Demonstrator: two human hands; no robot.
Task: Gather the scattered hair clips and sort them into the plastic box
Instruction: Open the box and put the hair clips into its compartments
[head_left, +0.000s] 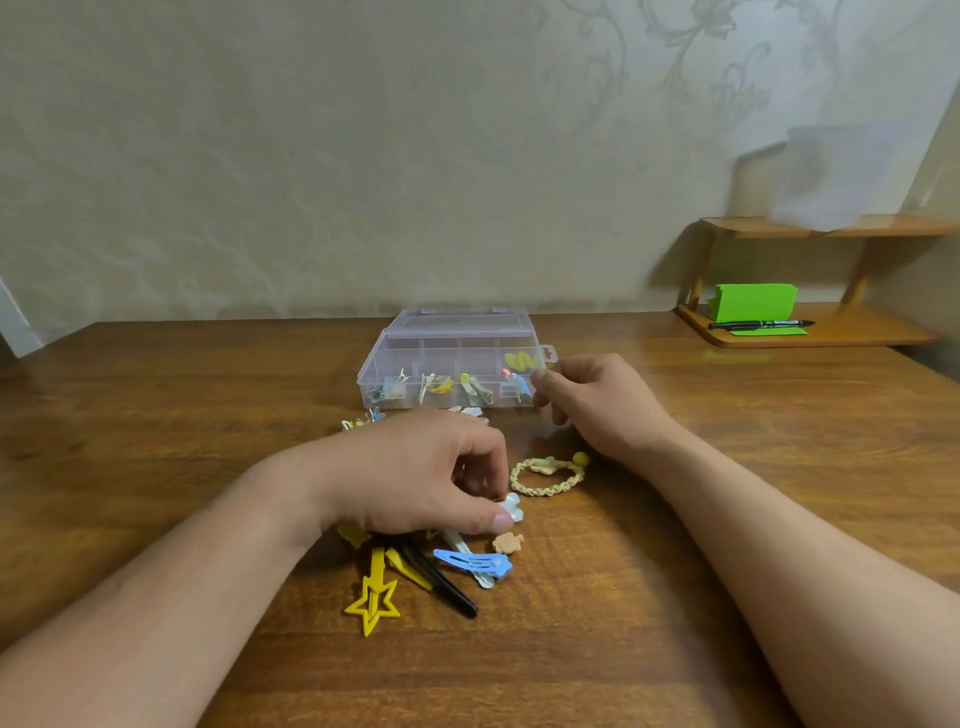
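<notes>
Left hand (415, 478) pinches a white clip (511, 508) by the pile (410, 566) of clips, while right hand (587, 400), fingers curled with contents unclear, rests at the open plastic box (395, 348) nearby; such a thin fingertip hold could drop the clip.

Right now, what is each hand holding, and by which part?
The left hand pinches the white clip by its left end. The right hand curls beside the box; whether it holds anything cannot be told.

Pale patterned wallpaper (363, 156), dark wooden table (156, 415), small two-tier wooden shelf (831, 332) at right, soft indoor light
</notes>
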